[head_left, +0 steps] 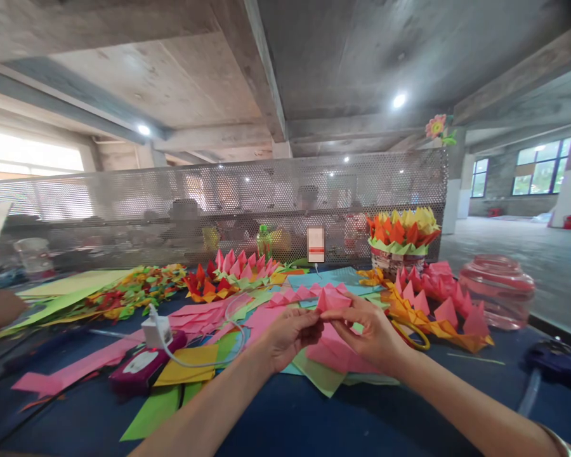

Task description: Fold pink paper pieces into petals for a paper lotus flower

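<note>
Between my two hands is a folded pink paper piece (334, 299) with a pointed top, held above the middle of the table. My left hand (292, 333) pinches its lower left edge, the fingers curled. On the other side my right hand (368, 324) grips it with thumb and fingertips. Under my hands lie pink paper sheets (330, 348) and a pale green sheet (326, 374). Behind the held piece runs a row of pink folded points (295, 294). Scissors with yellow handles (416, 336) lie beside my right hand, partly hidden by it.
Paper lotus flowers (404, 231) stand at the back right near a clear pink jar (497, 292). A glue gun (552, 362) rests at the far right. At left are a purple power block (147, 368) with a white charger (157, 330). A perforated metal screen (266, 197) closes the back.
</note>
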`<state>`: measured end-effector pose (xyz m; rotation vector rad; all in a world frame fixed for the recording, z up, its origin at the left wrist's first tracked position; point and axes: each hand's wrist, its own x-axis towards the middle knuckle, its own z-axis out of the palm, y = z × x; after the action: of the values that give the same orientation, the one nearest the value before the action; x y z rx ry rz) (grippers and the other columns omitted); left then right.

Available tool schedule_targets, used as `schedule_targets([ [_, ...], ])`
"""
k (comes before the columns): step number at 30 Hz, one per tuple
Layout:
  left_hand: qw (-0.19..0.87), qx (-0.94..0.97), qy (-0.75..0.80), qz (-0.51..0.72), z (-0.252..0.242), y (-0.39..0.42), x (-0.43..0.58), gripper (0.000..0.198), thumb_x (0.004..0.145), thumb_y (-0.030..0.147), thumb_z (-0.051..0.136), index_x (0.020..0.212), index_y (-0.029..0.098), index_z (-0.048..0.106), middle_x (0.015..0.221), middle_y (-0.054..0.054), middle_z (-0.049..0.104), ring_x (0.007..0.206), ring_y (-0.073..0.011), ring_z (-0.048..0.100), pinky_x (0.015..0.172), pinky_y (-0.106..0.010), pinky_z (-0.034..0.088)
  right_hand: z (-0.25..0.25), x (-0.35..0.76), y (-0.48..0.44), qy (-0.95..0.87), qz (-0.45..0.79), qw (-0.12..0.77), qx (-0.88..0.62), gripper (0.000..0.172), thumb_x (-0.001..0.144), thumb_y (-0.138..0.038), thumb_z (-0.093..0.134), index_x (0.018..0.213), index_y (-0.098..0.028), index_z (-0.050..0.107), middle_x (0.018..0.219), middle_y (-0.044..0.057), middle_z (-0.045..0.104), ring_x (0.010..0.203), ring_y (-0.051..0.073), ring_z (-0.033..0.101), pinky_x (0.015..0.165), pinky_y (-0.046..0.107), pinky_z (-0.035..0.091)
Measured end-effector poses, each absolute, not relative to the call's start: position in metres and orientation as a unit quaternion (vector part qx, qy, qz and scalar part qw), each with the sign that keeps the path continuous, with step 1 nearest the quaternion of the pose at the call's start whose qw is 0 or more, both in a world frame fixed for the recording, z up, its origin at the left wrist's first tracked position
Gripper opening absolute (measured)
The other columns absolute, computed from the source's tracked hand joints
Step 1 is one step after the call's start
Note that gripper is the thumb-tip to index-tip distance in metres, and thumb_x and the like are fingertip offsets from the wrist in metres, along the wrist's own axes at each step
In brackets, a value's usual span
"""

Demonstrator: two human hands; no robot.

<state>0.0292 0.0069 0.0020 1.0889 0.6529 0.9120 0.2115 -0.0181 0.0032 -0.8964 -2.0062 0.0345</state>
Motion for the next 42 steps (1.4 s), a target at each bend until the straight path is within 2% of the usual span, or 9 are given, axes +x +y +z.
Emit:
schedule_targets([
  [6, 0.672, 0.523, 0.292, 0.436, 0.002, 0.009, 0.03, 0.029, 0.062, 0.036, 0.075, 0.072, 0.01, 0.065, 0.062, -0.002, 0.059, 0.057, -0.007, 0.05, 0.059, -0.02, 0.036, 0.011, 0.213, -0.03, -0.822, 0.058, 0.437, -0.362, 0.025, 0.083, -0.021, 0.047, 0.098, -0.026, 0.067, 0.079, 0.003, 0.062, 0.076, 0.017, 0.057, 0.071, 0.029, 0.046],
  [9, 0.623, 0.557, 0.301, 0.46, 0.001, 0.01, 0.031, 0.032, 0.062, 0.041, 0.073, 0.07, 0.01, 0.065, 0.062, -0.002, 0.059, 0.059, -0.008, 0.05, 0.061, -0.021, 0.036, 0.011, 0.212, -0.03, -0.793, 0.102, 0.475, -0.366, 0.021, 0.083, -0.02, 0.045, 0.099, -0.022, 0.06, 0.082, 0.003, 0.061, 0.075, 0.015, 0.057, 0.071, 0.028, 0.046],
  [11, 0.587, 0.582, 0.309, 0.471, 0.001, 0.01, 0.032, 0.034, 0.063, 0.043, 0.071, 0.069, 0.011, 0.065, 0.061, -0.003, 0.058, 0.059, -0.0087, 0.049, 0.061, -0.021, 0.035, 0.008, 0.212, -0.026, -0.743, 0.146, 0.526, -0.388, 0.019, 0.085, -0.026, 0.046, 0.101, -0.021, 0.052, 0.085, 0.003, 0.06, 0.072, 0.014, 0.056, 0.064, 0.025, 0.047],
  [14, 0.525, 0.619, 0.323, 0.487, 0.003, 0.01, 0.033, 0.034, 0.065, 0.045, 0.068, 0.064, 0.011, 0.063, 0.058, -0.002, 0.057, 0.057, -0.0095, 0.046, 0.059, -0.022, 0.034, 0.004, 0.21, -0.016, -0.669, 0.23, 0.574, -0.412, 0.029, 0.083, -0.04, 0.049, 0.103, -0.02, 0.045, 0.09, 0.004, 0.058, 0.067, 0.013, 0.057, 0.053, 0.023, 0.046],
  [17, 0.459, 0.659, 0.33, 0.496, 0.004, 0.01, 0.035, 0.035, 0.067, 0.046, 0.065, 0.058, 0.012, 0.06, 0.055, -0.001, 0.054, 0.055, -0.0102, 0.044, 0.056, -0.022, 0.033, 0.001, 0.206, -0.011, -0.658, 0.325, 0.531, -0.424, 0.036, 0.079, -0.051, 0.05, 0.094, -0.017, 0.051, 0.076, 0.002, 0.056, 0.063, 0.013, 0.056, 0.048, 0.022, 0.045],
  [20, 0.426, 0.688, 0.331, 0.486, 0.004, 0.008, 0.035, 0.034, 0.07, 0.044, 0.061, 0.06, 0.012, 0.061, 0.057, -0.002, 0.054, 0.057, -0.0115, 0.046, 0.057, -0.023, 0.033, 0.0, 0.203, -0.011, -0.667, 0.377, 0.473, -0.435, 0.04, 0.077, -0.052, 0.051, 0.077, -0.013, 0.059, 0.065, 0.002, 0.056, 0.06, 0.013, 0.054, 0.049, 0.023, 0.043],
  [26, 0.439, 0.687, 0.336, 0.471, 0.007, 0.004, 0.036, 0.031, 0.071, 0.043, 0.06, 0.06, 0.013, 0.062, 0.057, -0.002, 0.055, 0.057, -0.012, 0.046, 0.058, -0.023, 0.034, -0.004, 0.204, -0.007, -0.669, 0.369, 0.49, -0.419, 0.04, 0.076, -0.05, 0.054, 0.063, -0.013, 0.061, 0.058, 0.002, 0.059, 0.053, 0.012, 0.053, 0.048, 0.023, 0.043],
  [32, 0.451, 0.691, 0.327, 0.46, 0.007, 0.005, 0.036, 0.03, 0.072, 0.042, 0.06, 0.065, 0.013, 0.065, 0.058, -0.002, 0.056, 0.057, -0.0116, 0.046, 0.058, -0.023, 0.033, -0.003, 0.204, -0.009, -0.689, 0.355, 0.468, -0.425, 0.041, 0.077, -0.05, 0.053, 0.067, -0.012, 0.066, 0.061, 0.005, 0.064, 0.056, 0.014, 0.057, 0.05, 0.023, 0.044],
  [42, 0.483, 0.667, 0.327, 0.463, 0.01, 0.0, 0.036, 0.031, 0.07, 0.042, 0.063, 0.062, 0.013, 0.062, 0.057, -0.001, 0.054, 0.056, -0.0105, 0.045, 0.058, -0.023, 0.034, -0.002, 0.206, -0.01, -0.708, 0.295, 0.464, -0.442, 0.036, 0.076, -0.046, 0.056, 0.062, -0.014, 0.065, 0.059, 0.004, 0.065, 0.053, 0.015, 0.057, 0.05, 0.024, 0.044],
])
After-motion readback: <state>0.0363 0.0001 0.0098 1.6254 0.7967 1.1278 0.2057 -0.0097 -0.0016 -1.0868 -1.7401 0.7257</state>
